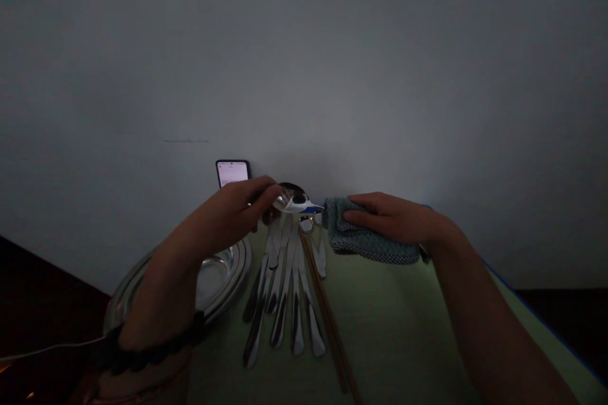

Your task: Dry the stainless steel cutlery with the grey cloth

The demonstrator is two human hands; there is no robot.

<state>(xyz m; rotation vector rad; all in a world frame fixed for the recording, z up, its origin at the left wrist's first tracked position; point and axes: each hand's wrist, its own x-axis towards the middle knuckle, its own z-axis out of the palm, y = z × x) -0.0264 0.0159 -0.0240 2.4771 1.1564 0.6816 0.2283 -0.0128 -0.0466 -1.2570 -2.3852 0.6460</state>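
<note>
A large shiny metal serving spoon is held level above the table, between both hands. The fingers of my left hand pinch the rim of its bowl. On the right, my right hand is closed on a grey-green cloth with a checked edge. The cloth wraps the spoon's handle, so most of the handle is hidden. Under the spoon lie several metal table knives, fanned out with their handles toward me, beside a pair of wooden chopsticks. Small spoons lie behind them, partly covered.
Stacked round metal dishes stand at the left, partly behind my left forearm. A lit phone leans against the grey wall at the back. The green table top has a blue edge on the right. A thin white cable runs at lower left.
</note>
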